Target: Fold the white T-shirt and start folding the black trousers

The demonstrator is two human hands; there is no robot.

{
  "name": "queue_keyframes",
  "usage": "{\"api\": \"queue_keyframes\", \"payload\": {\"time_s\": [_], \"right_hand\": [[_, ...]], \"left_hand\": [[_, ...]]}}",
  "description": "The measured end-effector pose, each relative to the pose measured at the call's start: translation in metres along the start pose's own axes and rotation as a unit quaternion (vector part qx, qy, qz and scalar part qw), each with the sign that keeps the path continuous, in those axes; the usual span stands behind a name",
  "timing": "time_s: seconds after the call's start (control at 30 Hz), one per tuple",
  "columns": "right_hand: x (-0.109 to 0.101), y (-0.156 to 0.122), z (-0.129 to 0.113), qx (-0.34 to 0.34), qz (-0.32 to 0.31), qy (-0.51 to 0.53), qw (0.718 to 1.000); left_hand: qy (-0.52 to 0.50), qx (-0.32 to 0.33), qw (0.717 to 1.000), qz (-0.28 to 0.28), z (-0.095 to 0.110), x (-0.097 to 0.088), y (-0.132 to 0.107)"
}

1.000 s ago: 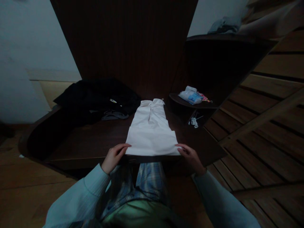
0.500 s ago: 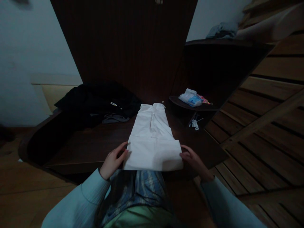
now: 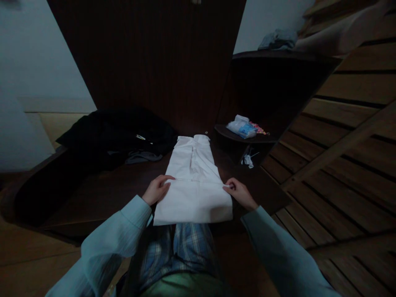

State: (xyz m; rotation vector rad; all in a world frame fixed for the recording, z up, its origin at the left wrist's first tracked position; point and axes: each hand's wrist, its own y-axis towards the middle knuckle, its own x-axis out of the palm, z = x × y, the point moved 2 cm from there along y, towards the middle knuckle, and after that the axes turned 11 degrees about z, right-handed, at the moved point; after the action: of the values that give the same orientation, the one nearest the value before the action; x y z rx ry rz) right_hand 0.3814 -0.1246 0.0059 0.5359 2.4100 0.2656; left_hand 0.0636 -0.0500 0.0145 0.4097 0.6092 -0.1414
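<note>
A white garment that looks like a folded shirt (image 3: 193, 198) lies lengthwise before me, its far end narrow and its near part turned back in a wide flat fold. My left hand (image 3: 157, 189) pinches the left end of that fold's upper edge, fingers on top and thumb at the side. At the right end of the same edge, my right hand (image 3: 241, 194) grips the corner between thumb and fingers. The garment's near end reaches the front of the dark wooden surface (image 3: 136, 181), just above my plaid-covered lap (image 3: 192, 243).
Dark clothing (image 3: 117, 128) is heaped at the back left, with a grey cloth (image 3: 144, 156) beside it. On the right, a small shelf (image 3: 229, 134) bears a white and blue plastic packet (image 3: 243, 128). Wooden slats (image 3: 334, 144) rise along the right side.
Both hands have moved away from me along the garment's sides, from the lower sides of the fold to its upper edge, which they now grip. The view has shifted slightly right.
</note>
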Motion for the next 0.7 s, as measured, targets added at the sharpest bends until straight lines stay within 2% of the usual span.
{"api": "queue_keyframes", "payload": {"time_s": [0.1,0.2,0.3,0.37,0.43,0.47,0.5,0.57,0.63,0.7], "right_hand": [[-0.002,-0.003,0.000,0.002,0.001,0.023,1.000],[-0.002,-0.001,-0.002,-0.033,-0.001,-0.006,0.999],[-0.001,0.006,-0.007,-0.121,-0.043,-0.090,0.988],[-0.002,0.017,-0.014,-0.172,-0.075,-0.148,0.971],[-0.003,0.035,-0.024,-0.199,-0.098,-0.195,0.955],[-0.003,0.047,-0.029,-0.205,-0.106,-0.212,0.950],[-0.001,0.060,-0.035,-0.209,-0.115,-0.224,0.945],[0.007,0.090,-0.045,-0.203,-0.128,-0.250,0.938],[0.021,0.118,-0.051,-0.182,-0.141,-0.289,0.929],[0.037,0.141,-0.051,-0.159,-0.146,-0.332,0.918]], "left_hand": [[0.008,0.010,1.000,0.018,-0.002,-0.004,-0.004],[0.086,0.028,0.996,0.022,0.000,-0.004,-0.002],[0.180,0.103,0.978,0.002,0.014,0.004,0.003],[0.181,0.183,0.965,-0.060,0.030,0.016,0.008],[0.160,0.250,0.945,-0.139,0.045,0.032,0.015],[0.160,0.265,0.937,-0.160,0.051,0.041,0.020],[0.169,0.268,0.935,-0.160,0.054,0.049,0.025],[0.196,0.258,0.938,-0.125,0.054,0.064,0.036],[0.205,0.263,0.938,-0.094,0.048,0.075,0.044],[0.190,0.287,0.935,-0.084,0.039,0.083,0.047]]}}
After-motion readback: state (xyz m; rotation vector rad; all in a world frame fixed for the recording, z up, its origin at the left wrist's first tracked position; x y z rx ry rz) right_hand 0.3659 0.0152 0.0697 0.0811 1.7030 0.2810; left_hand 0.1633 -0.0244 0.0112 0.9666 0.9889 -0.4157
